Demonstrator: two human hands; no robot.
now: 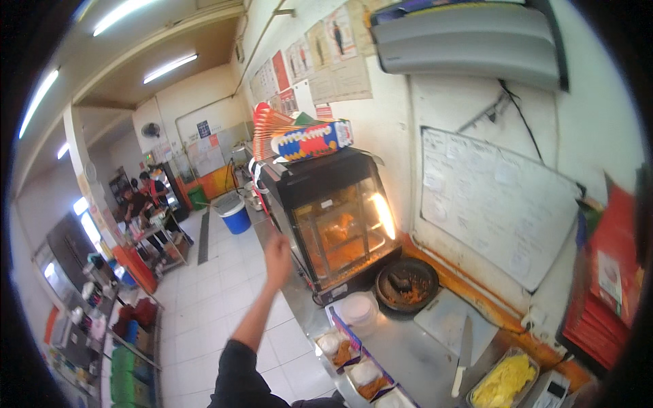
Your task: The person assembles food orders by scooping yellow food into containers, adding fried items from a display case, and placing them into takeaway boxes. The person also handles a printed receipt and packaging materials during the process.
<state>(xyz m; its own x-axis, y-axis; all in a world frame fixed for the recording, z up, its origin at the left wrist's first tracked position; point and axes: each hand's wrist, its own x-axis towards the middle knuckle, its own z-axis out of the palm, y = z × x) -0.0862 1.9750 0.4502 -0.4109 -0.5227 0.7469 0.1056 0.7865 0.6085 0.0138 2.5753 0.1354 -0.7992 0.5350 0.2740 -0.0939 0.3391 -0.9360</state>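
Left hand (277,260) raised on an outstretched dark-sleeved arm, just left of the black glass-fronted food warmer cabinet (333,224) and close to its front corner, holding nothing visible; hand is blurred, can't tell if the fingers are spread or curled. Right hand not in frame. On top of the cabinet: long blue-and-white carton with red-yellow print (311,141), fanned stack of red-striped paper boxes (266,132) behind it. Right of the cabinet: round dark stone mortar (407,284), then white cutting board (454,319) with a white-handled knife (464,353). In front of the cabinet: white round lidded tub (357,308), trays of rice and fried pieces (338,349). Whiteboard (493,204) on the wall right of the cabinet, posters (320,58) above. Blue bin (236,216) on the floor beyond.
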